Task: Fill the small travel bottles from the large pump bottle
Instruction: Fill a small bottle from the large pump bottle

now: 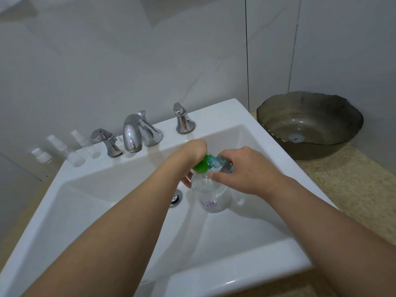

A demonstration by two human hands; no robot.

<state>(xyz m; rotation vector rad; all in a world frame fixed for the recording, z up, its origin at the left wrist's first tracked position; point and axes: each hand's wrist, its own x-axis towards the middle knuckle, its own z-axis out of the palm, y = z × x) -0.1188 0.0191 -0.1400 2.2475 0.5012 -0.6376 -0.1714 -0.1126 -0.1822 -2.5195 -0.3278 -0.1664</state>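
Gripping the green pump head (pixel 202 166) from above, the left hand (pixel 194 152) curled its fingers over the top of the large pump bottle (pixel 209 194), with a fingertip or two showing below at the bottle's left shoulder. The right hand (pixel 242 168) wrapped around a small travel bottle (pixel 222 166), a clear one with a bluish tint, and held it tipped on its side right against the pump, thumb pressed along its lower edge. Whether the nozzle actually sat in the small bottle's mouth could not be told, since the fingers covered the joint.

Beneath both hands the pump bottle stood upright in the basin of the white sink (pixel 132 187); it was clear, and purple handwriting showed on its front. Just left of the bottle's base lay the chrome drain (pixel 176 198).

Beyond the hands, on the sink's back ledge, stood a chrome faucet (pixel 134 136) with a handle (pixel 106 142) to its left and another handle (pixel 183 121) to its right. Farther left of the hands, along that ledge and beside it, several more clear travel bottles (pixel 62 146) stood in a loose row (pale and hard to count against the wall). Well off to the right of the right hand, a dark glass bowl (pixel 308 125) sat on a speckled counter (pixel 353 189).
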